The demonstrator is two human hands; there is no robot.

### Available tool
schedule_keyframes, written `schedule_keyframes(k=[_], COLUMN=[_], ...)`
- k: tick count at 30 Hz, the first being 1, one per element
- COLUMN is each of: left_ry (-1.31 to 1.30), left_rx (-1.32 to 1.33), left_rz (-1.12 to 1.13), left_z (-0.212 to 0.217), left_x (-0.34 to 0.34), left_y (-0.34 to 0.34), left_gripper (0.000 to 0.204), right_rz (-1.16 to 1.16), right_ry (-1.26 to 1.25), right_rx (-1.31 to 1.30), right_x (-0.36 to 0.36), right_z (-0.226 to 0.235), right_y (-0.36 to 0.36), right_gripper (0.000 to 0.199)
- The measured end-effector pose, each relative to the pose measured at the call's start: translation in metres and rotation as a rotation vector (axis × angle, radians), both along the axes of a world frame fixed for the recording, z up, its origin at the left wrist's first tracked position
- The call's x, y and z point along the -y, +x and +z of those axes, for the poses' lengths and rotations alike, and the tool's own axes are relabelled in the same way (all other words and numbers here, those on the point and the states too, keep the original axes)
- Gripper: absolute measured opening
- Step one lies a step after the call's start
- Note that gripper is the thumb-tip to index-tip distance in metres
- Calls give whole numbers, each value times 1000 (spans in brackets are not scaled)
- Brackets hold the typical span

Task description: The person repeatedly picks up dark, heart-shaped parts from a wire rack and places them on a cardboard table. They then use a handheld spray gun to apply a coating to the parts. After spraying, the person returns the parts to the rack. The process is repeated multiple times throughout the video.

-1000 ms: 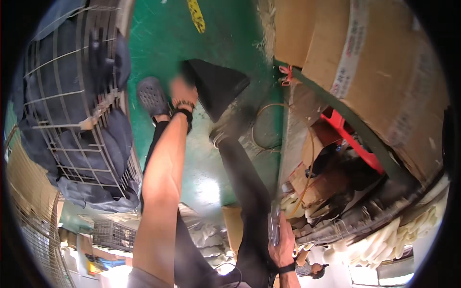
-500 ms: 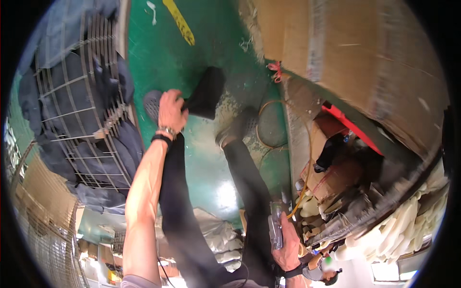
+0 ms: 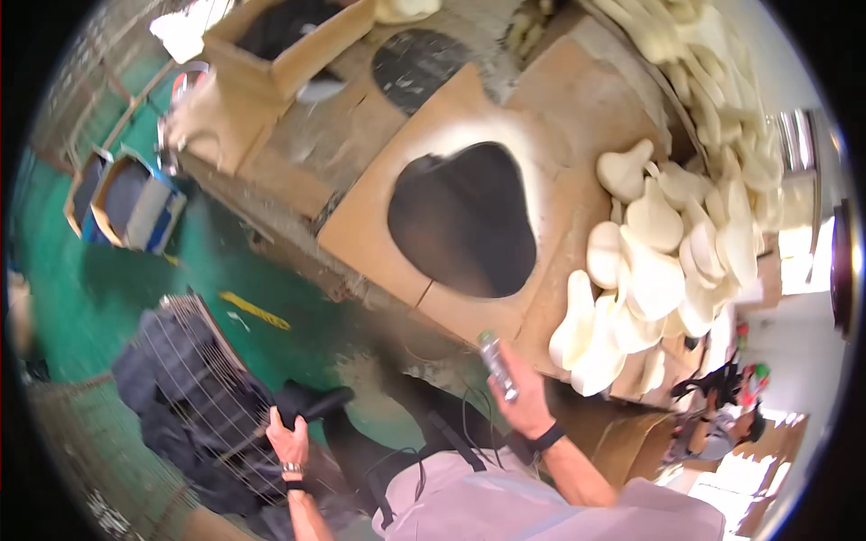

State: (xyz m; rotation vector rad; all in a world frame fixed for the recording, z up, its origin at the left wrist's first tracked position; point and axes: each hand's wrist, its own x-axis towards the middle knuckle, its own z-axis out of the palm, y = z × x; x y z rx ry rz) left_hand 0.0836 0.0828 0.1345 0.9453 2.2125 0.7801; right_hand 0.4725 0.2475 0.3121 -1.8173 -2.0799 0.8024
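Observation:
My left hand point(image 3: 289, 442) is low in the view, beside a wire basket point(image 3: 203, 338) heaped with dark fabric pieces point(image 3: 171, 410). Its fingers are closed on a black fabric piece point(image 3: 314, 399). My right hand point(image 3: 523, 397) grips a silver, tube-shaped tool point(image 3: 498, 365); its exact kind is unclear. Beyond that hand, a dark rounded fabric piece point(image 3: 465, 221) lies flat on a cardboard sheet point(image 3: 365, 230), with whitish residue around it. To the right, several cream foam saddle pads point(image 3: 654, 279) are piled together.
An open cardboard box point(image 3: 325, 50) with dark contents stands on the workbench's far left. Blue-and-white boxes point(image 3: 135, 203) sit on the green floor point(image 3: 68, 288) at left. Another person point(image 3: 717, 437) is at the lower right.
My view has swung up from the floor to the workbench. My left hand, earlier reaching down by a black piece near the floor, is now raised beside the basket holding black fabric. My right hand keeps its tool.

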Motion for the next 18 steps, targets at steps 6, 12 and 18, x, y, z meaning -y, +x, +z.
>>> schedule_keyframes(k=[6,12,18], left_ry=[259,412,451], left_rx=[78,241,458], left_rz=[168,250,22], left_z=[149,226,277], left_x=[-46,-80,-156], left_y=[11,27,39], left_gripper=[58,65,58], right_rz=[-435,-621,-621], right_ry=[265,163,162], right_rx=[7,355,500], right_x=[-77,-127,-111], right_z=[-17,-91,-160], right_y=[89,115,112], right_gripper=[74,83,85])
